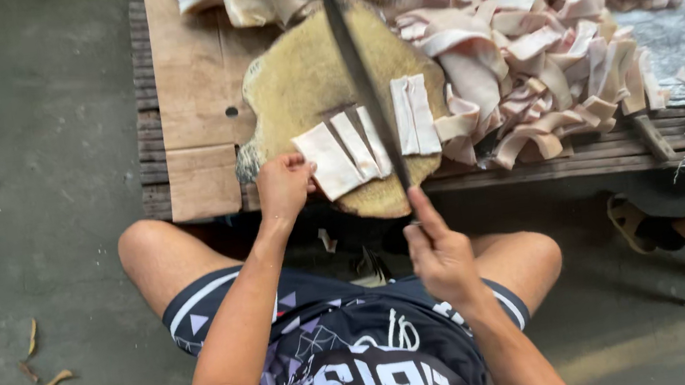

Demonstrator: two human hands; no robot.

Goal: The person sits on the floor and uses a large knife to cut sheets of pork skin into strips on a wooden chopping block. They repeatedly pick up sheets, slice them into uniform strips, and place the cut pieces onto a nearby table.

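Head view: a seated person's bare knees and patterned dark shorts below, a low work surface above.
Floor: grey concrete on the left, with a few dry pods lying on it and a dark rod near the left edge.
Bench: low, slatted wood covered with brown cardboard, straight ahead of the knees.
Strip pile: a big heap of pale pinkish-white strips covering the right half of the bench, touching the block's right edge.
Chopping block: round, yellowish and worn, at the front edge of the bench between the cardboard and the pile.
Long knife: dark narrow blade, running from the right hand up across the block, raised over the cut pieces.
Cut pieces: flat pale slabs side by side on the block's near part; two more lie just right of the blade.
Left hand: fingers curled, grip pressed on the left end of the nearest slab.
Right hand: grip closed around the knife handle, forefinger stretched along it.
Other person: a sandalled foot on the floor at right.
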